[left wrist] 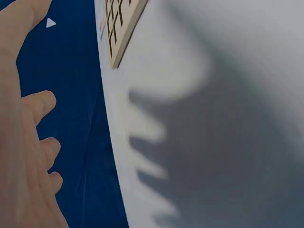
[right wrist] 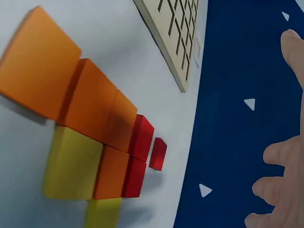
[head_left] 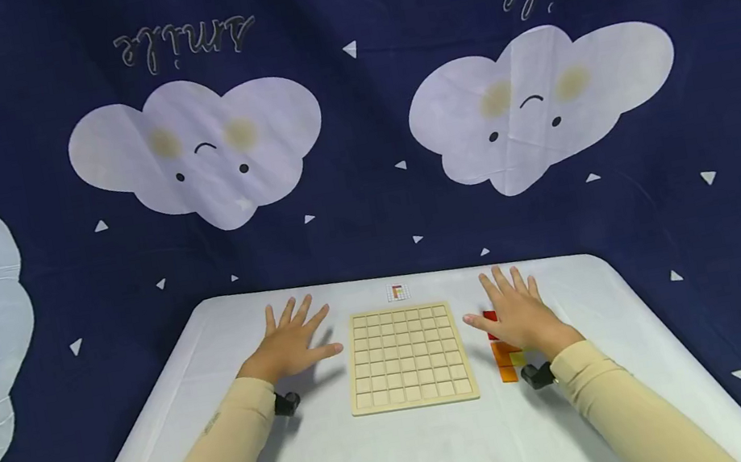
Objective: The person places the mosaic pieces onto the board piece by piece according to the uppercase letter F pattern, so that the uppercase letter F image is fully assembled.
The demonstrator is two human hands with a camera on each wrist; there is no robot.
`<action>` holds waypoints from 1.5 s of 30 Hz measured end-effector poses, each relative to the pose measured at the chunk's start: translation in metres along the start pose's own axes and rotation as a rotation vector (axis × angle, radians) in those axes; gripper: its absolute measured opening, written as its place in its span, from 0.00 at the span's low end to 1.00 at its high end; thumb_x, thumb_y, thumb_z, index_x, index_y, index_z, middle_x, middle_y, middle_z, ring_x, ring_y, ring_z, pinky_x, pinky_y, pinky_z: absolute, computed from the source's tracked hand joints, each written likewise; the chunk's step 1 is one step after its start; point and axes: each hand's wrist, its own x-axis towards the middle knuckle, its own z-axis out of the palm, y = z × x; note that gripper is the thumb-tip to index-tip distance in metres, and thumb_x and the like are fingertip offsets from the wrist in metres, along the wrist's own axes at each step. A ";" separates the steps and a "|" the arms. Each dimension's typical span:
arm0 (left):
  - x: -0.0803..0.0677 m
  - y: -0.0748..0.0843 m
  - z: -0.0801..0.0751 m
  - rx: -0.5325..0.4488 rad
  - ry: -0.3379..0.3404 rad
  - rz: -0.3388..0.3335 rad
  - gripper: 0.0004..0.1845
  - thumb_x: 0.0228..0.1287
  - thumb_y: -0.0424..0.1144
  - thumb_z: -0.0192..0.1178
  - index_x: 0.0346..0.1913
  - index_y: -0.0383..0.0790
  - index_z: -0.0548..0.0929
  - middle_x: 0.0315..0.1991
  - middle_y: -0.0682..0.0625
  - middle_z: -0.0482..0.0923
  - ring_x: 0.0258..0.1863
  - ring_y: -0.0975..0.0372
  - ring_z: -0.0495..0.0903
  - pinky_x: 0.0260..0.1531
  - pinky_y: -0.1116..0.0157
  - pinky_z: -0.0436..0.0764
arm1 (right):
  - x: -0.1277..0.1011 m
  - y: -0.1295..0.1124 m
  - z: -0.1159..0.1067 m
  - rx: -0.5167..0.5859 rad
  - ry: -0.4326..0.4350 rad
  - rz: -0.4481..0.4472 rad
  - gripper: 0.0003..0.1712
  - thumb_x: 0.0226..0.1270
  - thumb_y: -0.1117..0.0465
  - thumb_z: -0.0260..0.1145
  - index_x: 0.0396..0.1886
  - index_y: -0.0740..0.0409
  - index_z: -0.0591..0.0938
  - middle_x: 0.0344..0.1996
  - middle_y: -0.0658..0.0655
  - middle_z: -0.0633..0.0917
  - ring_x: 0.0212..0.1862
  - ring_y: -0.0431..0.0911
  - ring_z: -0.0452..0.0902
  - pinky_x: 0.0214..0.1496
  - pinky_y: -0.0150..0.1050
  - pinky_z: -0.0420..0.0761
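A pale wooden board (head_left: 408, 357) with a grid of square recesses lies mid-table. To its left my left hand (head_left: 290, 346) hovers over the table, fingers spread, holding nothing; its shadow falls on the white surface in the left wrist view. My right hand (head_left: 518, 314) is spread the same way on the board's right, above a cluster of coloured square blocks, and it partly hides them in the head view. The right wrist view shows orange blocks (right wrist: 90, 99), yellow blocks (right wrist: 73, 164) and red blocks (right wrist: 141, 137) lying close together.
A small card (head_left: 398, 292) printed with a coloured grid pattern lies behind the board, near the far edge of the white table (head_left: 409, 461). Beyond it hangs a dark blue cloth (head_left: 353, 127) with clouds and triangles. Each wrist wears a black camera (head_left: 538, 375).
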 end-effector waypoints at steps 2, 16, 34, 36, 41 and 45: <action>-0.002 0.003 0.005 -0.028 -0.006 -0.003 0.48 0.72 0.74 0.52 0.85 0.51 0.58 0.85 0.40 0.42 0.82 0.38 0.37 0.70 0.32 0.22 | -0.001 0.002 0.003 0.022 -0.007 0.010 0.64 0.71 0.19 0.48 0.84 0.67 0.55 0.82 0.74 0.47 0.79 0.78 0.36 0.74 0.76 0.33; -0.023 0.025 0.044 -0.182 -0.051 -0.026 0.50 0.72 0.76 0.47 0.86 0.49 0.57 0.84 0.37 0.45 0.81 0.36 0.41 0.72 0.30 0.30 | -0.004 0.019 0.031 0.166 -0.069 0.039 0.58 0.76 0.27 0.55 0.80 0.73 0.61 0.78 0.78 0.58 0.78 0.76 0.47 0.76 0.74 0.41; -0.023 0.049 0.065 -0.270 0.001 0.008 0.49 0.73 0.73 0.50 0.85 0.46 0.57 0.84 0.38 0.47 0.81 0.38 0.42 0.74 0.33 0.33 | 0.017 0.016 0.042 0.142 0.174 -0.015 0.12 0.70 0.73 0.69 0.52 0.71 0.88 0.50 0.67 0.87 0.56 0.63 0.83 0.63 0.59 0.79; -0.025 0.049 0.068 -0.295 0.013 0.016 0.50 0.73 0.73 0.51 0.85 0.45 0.57 0.84 0.37 0.47 0.81 0.38 0.42 0.75 0.34 0.34 | 0.018 0.020 0.044 0.151 0.169 -0.018 0.11 0.69 0.74 0.70 0.50 0.71 0.88 0.49 0.66 0.88 0.54 0.61 0.84 0.62 0.58 0.80; -0.027 0.050 0.073 -0.313 0.042 0.054 0.53 0.69 0.73 0.56 0.85 0.43 0.58 0.84 0.37 0.47 0.82 0.40 0.43 0.76 0.38 0.35 | 0.017 0.026 0.049 0.193 0.166 -0.005 0.10 0.68 0.75 0.70 0.47 0.69 0.90 0.49 0.65 0.89 0.54 0.61 0.84 0.62 0.58 0.80; -0.026 0.050 0.077 -0.272 0.055 0.088 0.53 0.68 0.73 0.58 0.84 0.41 0.61 0.83 0.39 0.50 0.82 0.42 0.45 0.77 0.40 0.36 | 0.016 0.028 0.051 0.218 0.163 0.033 0.11 0.69 0.74 0.70 0.48 0.67 0.91 0.50 0.64 0.89 0.55 0.60 0.85 0.63 0.59 0.80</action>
